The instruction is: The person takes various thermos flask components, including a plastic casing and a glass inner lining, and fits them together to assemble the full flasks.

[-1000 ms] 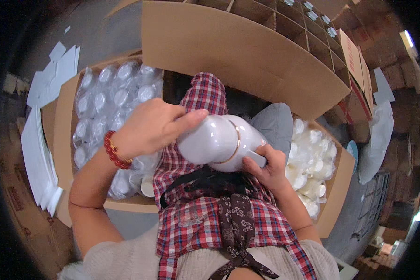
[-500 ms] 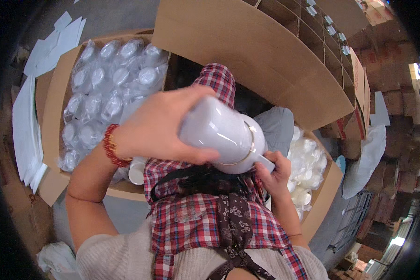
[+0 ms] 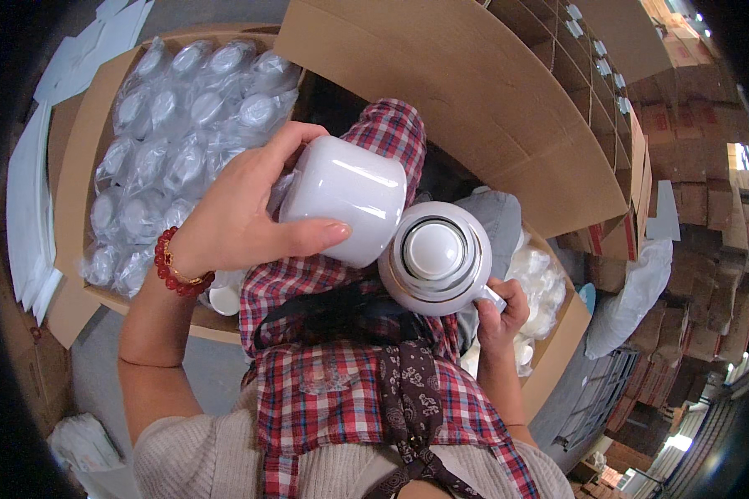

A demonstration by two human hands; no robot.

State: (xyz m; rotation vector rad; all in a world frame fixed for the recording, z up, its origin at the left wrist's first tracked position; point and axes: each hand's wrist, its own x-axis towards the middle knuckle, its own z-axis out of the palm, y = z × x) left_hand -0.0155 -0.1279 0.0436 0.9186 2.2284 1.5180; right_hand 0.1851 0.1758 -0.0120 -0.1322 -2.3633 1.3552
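Observation:
My left hand (image 3: 237,212) is closed around a glossy white cup-shaped lid (image 3: 354,200), held tilted over my lap with the thumb along its near side. Just right of the lid is a white vacuum flask (image 3: 404,289) with metallic rings round its neck. Its round white stopper (image 3: 435,248) faces up at me. The handle (image 3: 492,299) on the flask's right side is gripped by my right hand (image 3: 507,316). Lid and flask are apart from each other, though their edges almost meet in this view. The flask's lower body is hidden beneath its top.
An open carton (image 3: 75,224) on the left holds several plastic-wrapped white pieces (image 3: 150,158). Another carton (image 3: 570,333) at right holds wrapped white pieces (image 3: 537,279). Ahead, a large divided carton (image 3: 458,100) has its flap leaning toward me. White sheets (image 3: 29,216) lie far left.
The lid has come off the flask and moved left in my left hand, uncovering the stopper. My right hand still grips the handle, and the flask's top now tilts up toward me.

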